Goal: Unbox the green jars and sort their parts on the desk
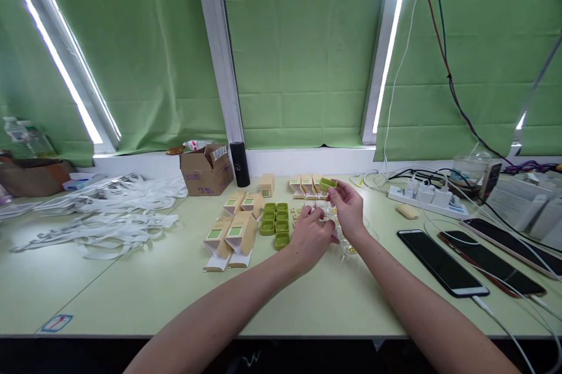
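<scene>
Raised over the table, my right hand (348,208) pinches a small green tray (327,184) between thumb and fingers. Just left of it and lower, my left hand (311,236) has its fingers curled down over clear plastic pieces (349,245); what they grip, if anything, is hidden. Several green trays (281,226) stand in two columns to the left of that hand, with one more tray in front. Tiny yellowish pieces (297,210) lie between these trays and my left hand. Kraft boxes (242,230) with green windows and open white flaps lie further left.
More kraft boxes (302,187) lie behind my hands. A cardboard carton (207,169) and a black cylinder (239,164) stand at the back. White straps (127,216) cover the left side. Phones (441,261), cables and a power strip (428,201) occupy the right.
</scene>
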A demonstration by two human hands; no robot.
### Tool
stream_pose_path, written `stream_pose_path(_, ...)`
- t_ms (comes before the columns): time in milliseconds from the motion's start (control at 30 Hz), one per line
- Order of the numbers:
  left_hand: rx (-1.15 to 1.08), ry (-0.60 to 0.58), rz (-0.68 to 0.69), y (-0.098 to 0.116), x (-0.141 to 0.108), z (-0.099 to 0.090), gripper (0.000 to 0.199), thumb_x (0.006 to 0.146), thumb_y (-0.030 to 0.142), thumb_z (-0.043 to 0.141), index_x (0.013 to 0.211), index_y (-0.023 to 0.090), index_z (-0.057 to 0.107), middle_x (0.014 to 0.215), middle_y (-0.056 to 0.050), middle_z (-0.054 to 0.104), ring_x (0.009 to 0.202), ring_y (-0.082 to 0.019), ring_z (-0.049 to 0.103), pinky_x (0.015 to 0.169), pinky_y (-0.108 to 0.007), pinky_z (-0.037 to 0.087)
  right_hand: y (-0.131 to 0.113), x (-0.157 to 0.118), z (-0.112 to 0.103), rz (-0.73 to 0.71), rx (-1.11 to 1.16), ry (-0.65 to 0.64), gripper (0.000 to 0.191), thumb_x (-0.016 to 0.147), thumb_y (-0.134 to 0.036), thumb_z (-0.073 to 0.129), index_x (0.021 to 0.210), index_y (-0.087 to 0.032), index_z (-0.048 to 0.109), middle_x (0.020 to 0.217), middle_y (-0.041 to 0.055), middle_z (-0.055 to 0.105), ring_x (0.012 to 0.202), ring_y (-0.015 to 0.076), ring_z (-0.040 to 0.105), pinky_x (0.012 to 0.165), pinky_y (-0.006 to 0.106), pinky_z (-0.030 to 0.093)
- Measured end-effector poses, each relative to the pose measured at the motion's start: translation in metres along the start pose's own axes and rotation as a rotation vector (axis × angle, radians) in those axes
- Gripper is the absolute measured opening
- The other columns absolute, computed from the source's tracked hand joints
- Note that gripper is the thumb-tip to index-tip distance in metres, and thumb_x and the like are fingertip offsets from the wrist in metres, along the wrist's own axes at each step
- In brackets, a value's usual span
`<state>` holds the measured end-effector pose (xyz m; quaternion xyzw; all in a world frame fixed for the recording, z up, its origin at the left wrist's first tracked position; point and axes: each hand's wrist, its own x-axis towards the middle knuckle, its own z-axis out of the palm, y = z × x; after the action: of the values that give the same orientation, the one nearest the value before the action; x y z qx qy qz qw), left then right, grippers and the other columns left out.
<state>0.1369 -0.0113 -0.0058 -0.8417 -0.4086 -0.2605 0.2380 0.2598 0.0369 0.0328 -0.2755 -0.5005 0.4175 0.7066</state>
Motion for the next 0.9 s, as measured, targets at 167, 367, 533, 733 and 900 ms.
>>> stream_pose_path(167,0.087,-0.019,-0.001,0.000,-0.002,0.007,0.034,0.090,0.049,0.077,0.084,0.016,0.070,0.073,-0.008,0.071,0.102,-0.026,0.063,0.091,-0.043,0.039,0.000,-0.002,0.001,-0.003,-0.005,-0.006,0.045,0.076,-0.045,0.082,0.110,-0.019,0.069,0.094,0.0062,0.076,0.075,0.0190,0.068,0.071,0.037,0.058)
stream_pose_path(367,0.145,-0.079,0.006,0.002,-0.004,0.004,0.032,0.090,0.048,0.077,0.090,0.016,0.071,0.082,-0.010,0.076,0.110,-0.028,0.060,0.095,-0.044,0.037,-0.002,-0.003,0.002,0.000,-0.008,-0.015,0.045,0.076,-0.046,0.082,0.110,-0.019,0.069,0.092,0.0062,0.076,0.077,0.0205,0.069,0.073,0.038,0.058)
stream_pose_path(533,0.098,-0.102,-0.005,0.005,-0.004,-0.001,0.028,0.088,0.044,0.079,0.090,0.017,0.070,0.087,-0.009,0.077,0.116,-0.030,0.056,0.097,-0.047,0.035,-0.003,-0.004,0.003,0.000,-0.017,-0.014,0.045,0.077,-0.046,0.081,0.110,-0.019,0.068,0.093,0.0064,0.076,0.077,0.0202,0.068,0.072,0.038,0.058)
stream_pose_path(733,-0.013,-0.028,-0.060,0.001,0.002,-0.026,0.019,0.092,0.036,0.072,0.086,0.018,0.068,0.091,-0.010,0.076,0.109,-0.030,0.056,0.093,-0.048,0.037,-0.002,-0.005,0.003,-0.013,-0.050,-0.025,0.046,0.079,-0.047,0.079,0.113,-0.018,0.068,0.095,0.0071,0.075,0.076,0.0197,0.068,0.070,0.037,0.057)
stream_pose_path(900,-0.080,0.151,-0.208,-0.034,0.003,-0.059,0.009,0.091,0.014,0.061,0.094,0.020,0.068,0.089,-0.007,0.075,0.109,-0.030,0.058,0.090,-0.048,0.038,-0.001,-0.005,0.003,-0.013,-0.043,-0.041,0.047,0.079,-0.048,0.079,0.114,-0.018,0.067,0.095,0.0071,0.075,0.076,0.0195,0.067,0.072,0.038,0.058)
